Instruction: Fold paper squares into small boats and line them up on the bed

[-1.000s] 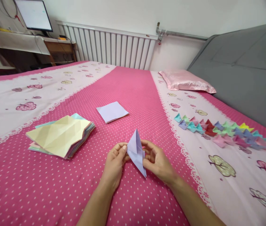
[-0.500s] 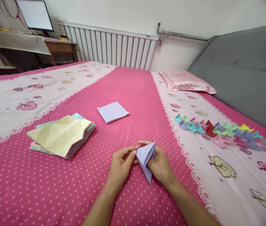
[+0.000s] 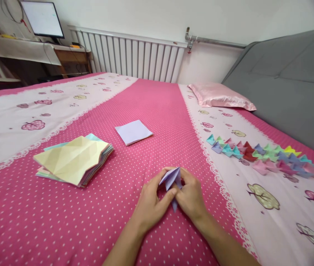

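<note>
A partly folded piece of purple origami paper point(image 3: 171, 178) is held between both hands above the pink dotted bedspread. My left hand point(image 3: 154, 199) is closed on its left side, with the thumb pressed across the front of the folds. My right hand point(image 3: 190, 194) grips it from the right, fingers curled round behind. One pointed end sticks up over the fingers and another hangs down below the thumbs. The fingertips behind the paper are partly hidden.
A creased stack of coloured paper point(image 3: 73, 159) lies at left, and flat purple sheets point(image 3: 134, 132) lie ahead. Several small folded paper shapes point(image 3: 267, 155) stand in rows at right. Farther off are a pink pillow point(image 3: 220, 96), a grey headboard point(image 3: 287, 77) and a radiator point(image 3: 129, 51).
My left hand has moved right and its thumb has come over the front of the paper. The purple paper is turned and squeezed narrower, and its upper flaps stand apart.
</note>
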